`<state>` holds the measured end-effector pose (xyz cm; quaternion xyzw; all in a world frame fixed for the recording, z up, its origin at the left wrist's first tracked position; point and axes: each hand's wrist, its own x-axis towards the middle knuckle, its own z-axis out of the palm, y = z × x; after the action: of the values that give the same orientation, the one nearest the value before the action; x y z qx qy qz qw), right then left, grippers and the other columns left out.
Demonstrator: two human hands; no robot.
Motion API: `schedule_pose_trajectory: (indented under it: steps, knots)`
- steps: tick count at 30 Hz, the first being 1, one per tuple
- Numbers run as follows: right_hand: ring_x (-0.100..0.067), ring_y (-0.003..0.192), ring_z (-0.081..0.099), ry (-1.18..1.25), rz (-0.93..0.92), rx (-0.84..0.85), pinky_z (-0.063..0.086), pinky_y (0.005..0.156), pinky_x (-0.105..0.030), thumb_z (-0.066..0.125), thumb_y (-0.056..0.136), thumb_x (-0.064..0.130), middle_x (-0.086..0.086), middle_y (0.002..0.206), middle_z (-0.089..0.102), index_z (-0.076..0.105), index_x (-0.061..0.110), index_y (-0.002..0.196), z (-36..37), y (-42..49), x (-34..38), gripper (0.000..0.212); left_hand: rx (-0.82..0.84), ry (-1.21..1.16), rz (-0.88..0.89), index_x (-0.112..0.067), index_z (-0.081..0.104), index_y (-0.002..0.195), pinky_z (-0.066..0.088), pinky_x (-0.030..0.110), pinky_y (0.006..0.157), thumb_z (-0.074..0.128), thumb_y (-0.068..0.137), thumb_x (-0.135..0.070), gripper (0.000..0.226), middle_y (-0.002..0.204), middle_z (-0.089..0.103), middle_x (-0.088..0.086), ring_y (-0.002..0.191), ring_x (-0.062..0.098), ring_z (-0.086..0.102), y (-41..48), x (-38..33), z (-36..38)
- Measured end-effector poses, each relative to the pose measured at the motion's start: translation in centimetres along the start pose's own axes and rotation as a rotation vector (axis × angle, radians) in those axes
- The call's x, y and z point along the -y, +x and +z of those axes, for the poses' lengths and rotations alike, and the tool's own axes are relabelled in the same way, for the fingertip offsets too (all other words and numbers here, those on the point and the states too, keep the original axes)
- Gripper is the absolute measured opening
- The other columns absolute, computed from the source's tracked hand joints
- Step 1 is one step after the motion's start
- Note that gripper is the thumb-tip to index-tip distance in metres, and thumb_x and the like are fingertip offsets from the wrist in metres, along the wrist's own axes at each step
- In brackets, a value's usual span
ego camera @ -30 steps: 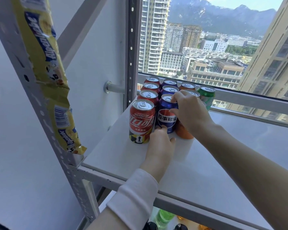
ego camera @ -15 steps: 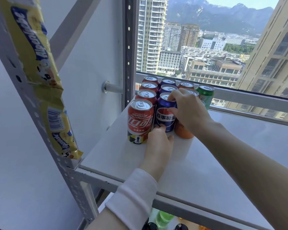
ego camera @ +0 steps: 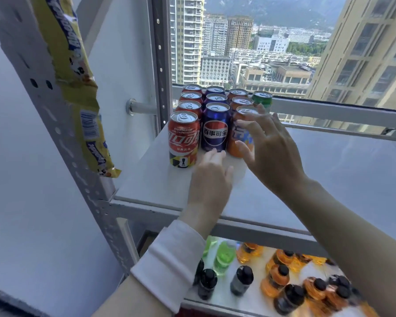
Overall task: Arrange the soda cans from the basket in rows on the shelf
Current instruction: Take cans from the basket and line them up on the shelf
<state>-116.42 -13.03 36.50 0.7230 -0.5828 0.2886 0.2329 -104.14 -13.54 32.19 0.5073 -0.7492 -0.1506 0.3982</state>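
Aligning the front cans point(ego camera: 215, 131) mid-frame; left hand point(ego camera: 212, 177) and right hand point(ego camera: 272, 152) fingers wide, empty. Next probably extends the green can point(ego camera: 262, 100) row.

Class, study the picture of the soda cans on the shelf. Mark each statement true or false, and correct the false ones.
1. Four red cans stand in one line. True.
2. The right hand is clenched in a fist. False: it is open, fingers spread, at the front orange can.
3. Only one green can stands on the shelf. True.
4. The left hand lifts the green can. False: it lies flat on the shelf, holding nothing.
5. Bottles stand on the level below. True.
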Motion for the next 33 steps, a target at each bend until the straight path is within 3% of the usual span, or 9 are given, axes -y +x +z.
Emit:
schedule_pose_trajectory:
  steps: [5, 10, 15, 22, 26, 28, 33]
  knots:
    - [-0.038, 0.130, 0.042, -0.004, 0.046, -0.016, 0.028, 0.109, -0.046, 0.045, 0.087, 0.027, -0.017, 0.124, 0.058, 0.058, 0.003, 0.117, -2.1, -7.3, 1.7, 0.041, -0.065, 0.123, 0.154, -0.004, 0.059, 0.122, 0.036, 0.043, 0.104, 0.057, 0.083, -0.013, 0.040, 0.129, 0.057, 0.016, 0.123, 0.032, 0.050, -5.2, -0.5, -0.8]
    - [-0.036, 0.135, 0.036, 0.071, 0.100, -0.014, 0.024, 0.112, -0.044, 0.049, 0.090, 0.024, -0.016, 0.127, 0.057, 0.057, 0.002, 0.118, -4.1, -15.2, 3.7, 0.036, -0.145, 0.140, 0.293, -0.003, 0.064, 0.111, 0.041, 0.052, 0.099, 0.054, 0.083, -0.010, 0.031, 0.122, 0.060, 0.017, 0.118, 0.035, 0.053, -12.6, 0.1, -1.5]
    - [-0.038, 0.131, 0.041, 0.132, 0.128, -0.002, 0.033, 0.108, -0.049, 0.054, 0.091, 0.016, -0.016, 0.121, 0.060, 0.060, 0.000, 0.112, -4.3, -26.2, 4.7, 0.027, -0.074, 0.130, 0.298, -0.004, 0.063, 0.113, 0.039, 0.044, 0.102, 0.053, 0.086, -0.007, 0.029, 0.123, 0.060, 0.012, 0.121, 0.028, 0.052, -22.7, 2.3, 0.1]
    - [-0.038, 0.127, 0.045, 0.147, 0.295, 0.319, 0.032, 0.109, -0.047, 0.050, 0.087, 0.022, -0.016, 0.116, 0.061, 0.061, 0.001, 0.110, -1.0, -39.5, 6.4, 0.033, 0.213, 0.208, 0.127, -0.007, 0.064, 0.112, 0.041, 0.045, 0.101, 0.049, 0.085, -0.015, 0.032, 0.120, 0.061, 0.010, 0.118, 0.027, 0.054, -33.1, 7.3, 4.5]
    - [-0.037, 0.124, 0.049, 0.182, 0.447, 0.545, 0.035, 0.107, -0.045, 0.069, 0.080, 0.013, -0.015, 0.115, 0.063, 0.062, 0.001, 0.111, 2.9, -45.6, 7.8, 0.034, 0.370, 0.218, -0.026, -0.009, 0.066, 0.109, 0.044, 0.042, 0.098, 0.043, 0.083, -0.020, 0.037, 0.115, 0.065, 0.008, 0.112, 0.027, 0.059, -37.4, 11.8, 7.8]
    - [-0.036, 0.123, 0.051, 0.228, 0.582, 0.674, 0.039, 0.103, -0.044, 0.074, 0.076, 0.012, -0.015, 0.114, 0.065, 0.063, 0.001, 0.111, 5.2, -48.9, 8.6, 0.039, 0.469, 0.200, -0.103, -0.010, 0.068, 0.107, 0.046, 0.040, 0.093, 0.050, 0.080, -0.018, 0.033, 0.111, 0.066, 0.006, 0.107, 0.026, 0.062, -39.8, 14.4, 10.0]
    - [-0.020, 0.127, 0.044, 0.330, 0.875, 1.015, 0.033, 0.102, -0.024, 0.063, 0.086, 0.033, -0.003, 0.127, 0.054, 0.050, 0.011, 0.127, 11.3, -56.0, 9.7, 0.049, 0.740, 0.087, -0.423, -0.014, 0.059, 0.122, 0.041, 0.032, 0.099, 0.058, 0.088, -0.014, 0.034, 0.123, 0.059, 0.002, 0.115, 0.020, 0.055, -45.1, 20.6, 16.5]
